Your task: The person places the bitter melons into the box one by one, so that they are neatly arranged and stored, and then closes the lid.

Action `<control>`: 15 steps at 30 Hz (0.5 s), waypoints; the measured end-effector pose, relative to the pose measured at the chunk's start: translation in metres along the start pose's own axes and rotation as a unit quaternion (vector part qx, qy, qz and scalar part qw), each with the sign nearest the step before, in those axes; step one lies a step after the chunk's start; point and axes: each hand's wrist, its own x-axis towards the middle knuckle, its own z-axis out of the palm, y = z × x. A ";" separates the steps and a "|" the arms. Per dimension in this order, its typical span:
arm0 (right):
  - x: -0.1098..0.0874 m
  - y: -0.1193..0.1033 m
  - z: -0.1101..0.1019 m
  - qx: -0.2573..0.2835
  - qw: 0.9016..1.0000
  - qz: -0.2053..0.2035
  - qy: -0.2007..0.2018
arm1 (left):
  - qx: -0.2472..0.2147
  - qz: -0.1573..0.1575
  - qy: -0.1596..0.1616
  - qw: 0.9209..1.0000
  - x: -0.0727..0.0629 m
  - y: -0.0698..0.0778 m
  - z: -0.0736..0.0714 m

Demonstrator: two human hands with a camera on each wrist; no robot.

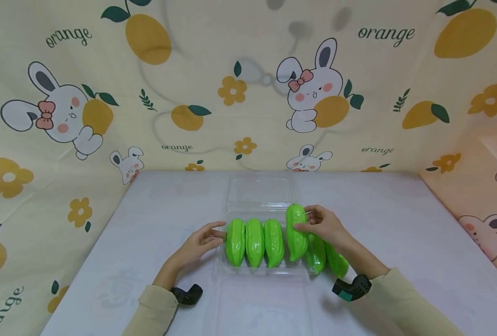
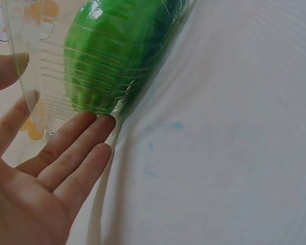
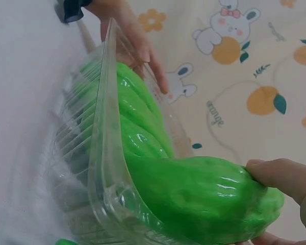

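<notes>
In the head view, a clear plastic clamshell box [image 1: 269, 270] lies with its lid [image 1: 260, 191] folded back. Three glossy green melon-like vegetables [image 1: 255, 242] stand side by side in its left part. My right hand [image 1: 328, 228] pinches another green vegetable [image 1: 296, 233] between thumb and fingers by its far end. The right wrist view shows this held vegetable [image 3: 209, 199] tilted over the box wall, its near end inside. My left hand [image 1: 198, 242] is at the box's left side, and in the left wrist view its straight fingers [image 2: 76, 148] touch the ribbed wall.
Two more green vegetables [image 1: 336, 261] lie by the box's right side, partly behind my right hand. A white cloth [image 1: 168, 200] covers the table. A printed curtain [image 1: 206, 70] with rabbits and oranges rises behind and at both sides.
</notes>
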 end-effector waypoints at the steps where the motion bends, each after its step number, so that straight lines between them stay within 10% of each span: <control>1: 0.000 0.000 0.000 -0.001 1.000 -0.002 -0.002 | 0.000 0.000 -0.001 1.000 0.000 0.000 0.000; 15: 0.003 0.001 0.003 -0.018 0.999 -0.047 -0.016 | -0.006 0.014 -0.005 1.000 0.000 -0.001 -0.001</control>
